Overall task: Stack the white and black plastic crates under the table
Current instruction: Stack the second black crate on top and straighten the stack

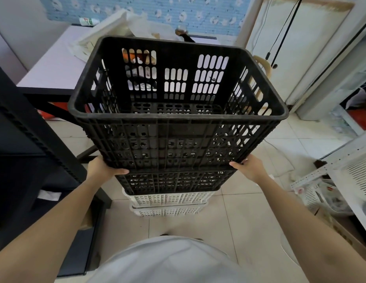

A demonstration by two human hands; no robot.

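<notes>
A large black slotted crate (174, 139) fills the middle of the head view, open side up and empty. My left hand (103, 168) grips its lower left corner and my right hand (249, 167) grips its lower right corner. Directly beneath it sits a second black crate (174, 181), and under that two white crates (170, 199) stacked on the tiled floor. Whether the top crate rests on the one below or hangs just above it is unclear. The table (53, 74) with its pale top stands behind the stack to the left.
A dark shelving unit (25, 160) stands close on the left. White shelving with white baskets (357, 174) lines the right side. Bags and papers (108, 35) lie on the table. A white door (296, 50) is at the back right. Pale floor tiles (249, 217) surround the stack.
</notes>
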